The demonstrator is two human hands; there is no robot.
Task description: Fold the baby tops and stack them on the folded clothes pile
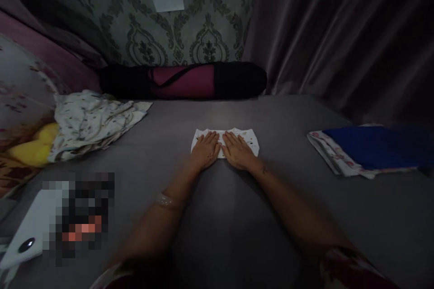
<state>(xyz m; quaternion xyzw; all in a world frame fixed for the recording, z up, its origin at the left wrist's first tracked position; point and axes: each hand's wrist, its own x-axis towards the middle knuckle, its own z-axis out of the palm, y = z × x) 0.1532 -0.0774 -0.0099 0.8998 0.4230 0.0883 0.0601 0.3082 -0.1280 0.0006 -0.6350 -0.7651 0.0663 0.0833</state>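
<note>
A small white folded cloth (251, 141) with little printed marks lies flat in the middle of the grey surface. My left hand (206, 150) rests palm down on its left half, fingers stretched forward. On the right half lies my right hand (237, 150), also flat with its fingers extended. The two hands are side by side with a narrow strip of cloth showing between them. Parts of the cloth are hidden under both palms.
Crumpled patterned fabric (95, 122) and a yellow item (35, 146) lie at the left. Folded blue cloth (376, 146) sits on patterned cloth at the right. A black and pink bag (185, 81) spans the back. A white device (37, 221) is at the lower left, beside a pixelated area.
</note>
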